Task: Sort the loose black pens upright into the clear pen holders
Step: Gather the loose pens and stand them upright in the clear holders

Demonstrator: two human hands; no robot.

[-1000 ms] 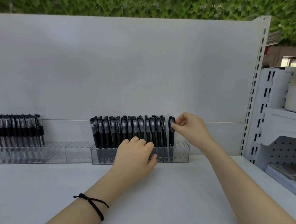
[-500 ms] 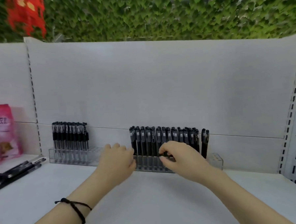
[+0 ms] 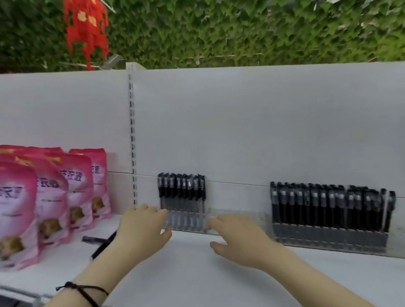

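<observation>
White shelf (image 3: 192, 283); left hand (image 3: 142, 229), right hand (image 3: 241, 240) near front edge of left holder (image 3: 256, 217).

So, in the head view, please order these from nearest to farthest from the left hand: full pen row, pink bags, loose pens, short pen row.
1. Loose pens, just left of the left hand, and short pen row, just right of it: too close to call.
2. Pink bags, farther left.
3. Full pen row, far right.

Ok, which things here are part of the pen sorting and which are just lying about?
In the job: loose black pens, left clear holder, right clear holder.
Just lying about: pink bags, red hanging decoration.
</observation>
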